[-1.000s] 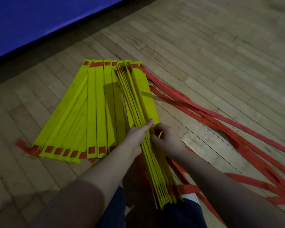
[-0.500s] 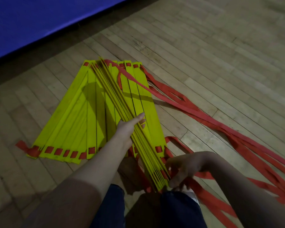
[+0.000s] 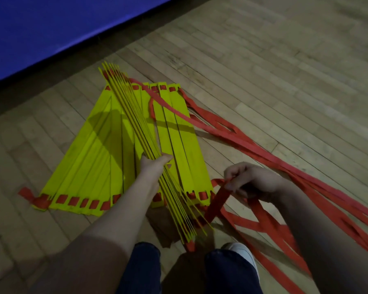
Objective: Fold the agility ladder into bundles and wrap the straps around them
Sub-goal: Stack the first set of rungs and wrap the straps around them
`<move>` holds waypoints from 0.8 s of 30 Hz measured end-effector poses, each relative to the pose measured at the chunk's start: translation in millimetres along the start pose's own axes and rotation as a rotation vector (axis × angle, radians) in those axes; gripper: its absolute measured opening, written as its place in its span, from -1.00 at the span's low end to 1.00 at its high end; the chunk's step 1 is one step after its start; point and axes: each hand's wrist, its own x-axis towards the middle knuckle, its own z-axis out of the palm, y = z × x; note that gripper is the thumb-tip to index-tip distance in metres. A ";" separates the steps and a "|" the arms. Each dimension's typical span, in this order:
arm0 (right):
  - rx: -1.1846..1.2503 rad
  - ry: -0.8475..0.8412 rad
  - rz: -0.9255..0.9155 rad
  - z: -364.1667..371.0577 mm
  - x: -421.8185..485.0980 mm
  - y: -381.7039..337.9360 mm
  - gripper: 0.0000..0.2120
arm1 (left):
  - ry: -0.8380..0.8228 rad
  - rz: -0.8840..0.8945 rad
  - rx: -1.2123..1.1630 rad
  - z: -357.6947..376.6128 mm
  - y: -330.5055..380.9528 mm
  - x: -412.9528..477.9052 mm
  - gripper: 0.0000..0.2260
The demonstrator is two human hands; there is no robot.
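Floor: a dimly lit wooden floor (image 3: 263, 60) of narrow boards, with blue padding (image 3: 40, 28) along the upper left edge.
Fan: yellow flat rungs (image 3: 89, 162) lie side by side on the boards, with red webbing threaded through slots at both ends.
Bundle: a bundle of rungs (image 3: 134, 115) stands on edge and slants across the fan.
Left hand: the left hand (image 3: 153, 166) grasps the bundle about midway. The thumb lies against its right face, and the fingers are hidden on the far side.
Right hand: the right hand (image 3: 249, 181), just right of the fan's near end, is clenched round a red strap (image 3: 218, 200). The strap drops from the fist toward the bundle's near end.
Strap tangle: loose straps (image 3: 263, 151) trail away across the boards to the right.
Near edge: dark trouser legs (image 3: 145, 268) and a white shoe (image 3: 242, 251), just behind the bundle's near end.
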 end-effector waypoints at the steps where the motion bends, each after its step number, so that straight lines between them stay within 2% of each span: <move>1: 0.073 0.033 -0.046 -5.5 -4.0 2.2 -0.76 | 0.012 0.005 -0.012 -1.8 -0.8 2.7 -0.59; 2: 0.136 0.049 -0.090 -11.6 -8.5 5.4 -0.74 | 0.032 0.009 -0.036 -3.6 -1.9 5.1 -0.58; 3: 0.185 0.028 -0.133 -15.6 -11.8 7.8 -0.76 | 0.058 0.020 -0.061 -5.3 -2.6 7.4 -0.48; 5: 0.245 -0.088 -0.199 -16.1 -14.1 8.3 -0.83 | 0.126 0.063 -0.108 -9.6 -13.5 22.3 -0.23; 6: 0.228 -0.138 -0.201 -11.6 -13.5 4.2 -0.83 | 0.152 0.080 -0.122 -11.9 -22.6 31.8 -0.17; 10: -0.266 -0.066 -0.034 17.5 3.3 -19.0 -0.83 | 0.176 0.111 -0.044 -18.0 -42.9 41.4 -0.08; 13: -0.344 -0.017 -0.012 31.9 13.5 -21.5 -0.90 | 0.154 0.097 0.048 -16.9 -41.1 39.5 -0.15; 17: -0.258 0.193 0.056 17.5 4.6 -10.3 -0.87 | 0.143 0.128 0.209 -3.4 -5.0 6.5 -0.48; 18: -0.241 0.243 0.081 13.1 1.4 -6.1 -0.84 | 0.132 0.149 0.235 -3.3 -5.6 6.1 -0.50; 21: -0.233 0.466 0.170 -0.2 -2.0 11.5 -0.79 | 0.107 0.142 0.254 -6.1 -7.6 7.3 -0.37; 23: -0.434 0.579 0.298 -9.9 -2.3 24.1 -0.84 | 0.082 0.104 0.174 -8.6 -6.4 5.9 -0.40; 24: -0.585 0.579 0.393 -14.6 -2.3 30.4 -0.83 | 0.068 0.063 0.113 -9.6 -4.1 5.6 -0.39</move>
